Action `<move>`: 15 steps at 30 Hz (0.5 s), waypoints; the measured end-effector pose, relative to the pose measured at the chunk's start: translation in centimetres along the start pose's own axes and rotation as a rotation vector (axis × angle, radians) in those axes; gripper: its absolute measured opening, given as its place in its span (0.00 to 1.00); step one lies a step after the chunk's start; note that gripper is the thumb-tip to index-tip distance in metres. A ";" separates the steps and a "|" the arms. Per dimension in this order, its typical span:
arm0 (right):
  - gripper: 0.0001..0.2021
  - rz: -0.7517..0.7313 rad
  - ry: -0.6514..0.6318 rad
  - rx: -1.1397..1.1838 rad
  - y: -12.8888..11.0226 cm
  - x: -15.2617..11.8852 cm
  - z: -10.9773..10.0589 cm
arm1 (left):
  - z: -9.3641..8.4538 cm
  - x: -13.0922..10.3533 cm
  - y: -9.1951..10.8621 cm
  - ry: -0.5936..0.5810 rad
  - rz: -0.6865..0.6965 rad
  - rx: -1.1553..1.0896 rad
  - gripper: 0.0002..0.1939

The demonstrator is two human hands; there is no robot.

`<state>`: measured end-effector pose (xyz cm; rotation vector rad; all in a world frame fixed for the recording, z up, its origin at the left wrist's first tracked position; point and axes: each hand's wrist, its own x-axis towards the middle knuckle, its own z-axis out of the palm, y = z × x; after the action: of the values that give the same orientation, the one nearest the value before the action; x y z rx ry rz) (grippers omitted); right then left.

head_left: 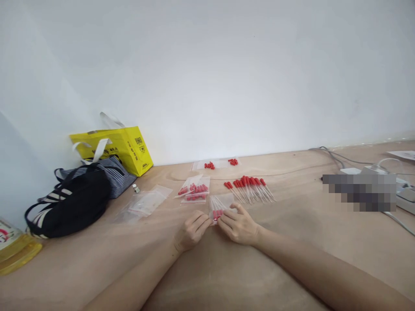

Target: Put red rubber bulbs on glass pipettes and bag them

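Between my hands lies a clear zip bag (pixel 221 200) with several red-bulbed droppers in it, their bulbs toward me. My left hand (pixel 194 228) has its fingers closed on the bag's near left edge. My right hand (pixel 238 225) grips the near right edge, thumb and fingers pinched, one finger bent up. Fingertips hide part of the bag's near edge. To the right, loose droppers (pixel 248 188) with red bulbs and clear stems lie fanned out. Filled bags of droppers (pixel 196 188) are stacked behind and left of my hands. Farther left is a pile of flat clear bags (pixel 145 203).
By the wall are more clear bags with red bulbs (pixel 209 166). At left stand a yellow bag (pixel 129 147), a black bag (pixel 81 198), a tiny bottle (pixel 135 188) and a jug of yellow liquid (pixel 19 252). Cables and a power strip (pixel 407 198) lie at right.
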<state>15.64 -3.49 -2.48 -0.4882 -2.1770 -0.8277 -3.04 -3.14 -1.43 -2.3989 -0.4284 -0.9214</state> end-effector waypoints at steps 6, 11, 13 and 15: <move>0.14 0.035 -0.019 0.010 0.0 0.1 -0.3 | -0.1 0.4 0.1 0.045 -0.031 -0.038 0.06; 0.08 0.171 -0.025 0.095 0.8 -1.4 -0.9 | -0.9 0.3 -0.2 0.037 -0.134 -0.118 0.05; 0.07 0.192 -0.015 0.109 1.3 -2.1 -1.2 | -1.0 0.4 -0.3 0.033 -0.142 -0.140 0.04; 0.07 0.211 -0.011 0.109 1.5 -2.4 -1.3 | -1.0 0.3 -0.3 0.030 -0.120 -0.150 0.03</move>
<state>18.76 -3.51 -3.04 -0.6546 -2.1231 -0.5908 -3.46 -3.41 -0.46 -2.5129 -0.5137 -1.0757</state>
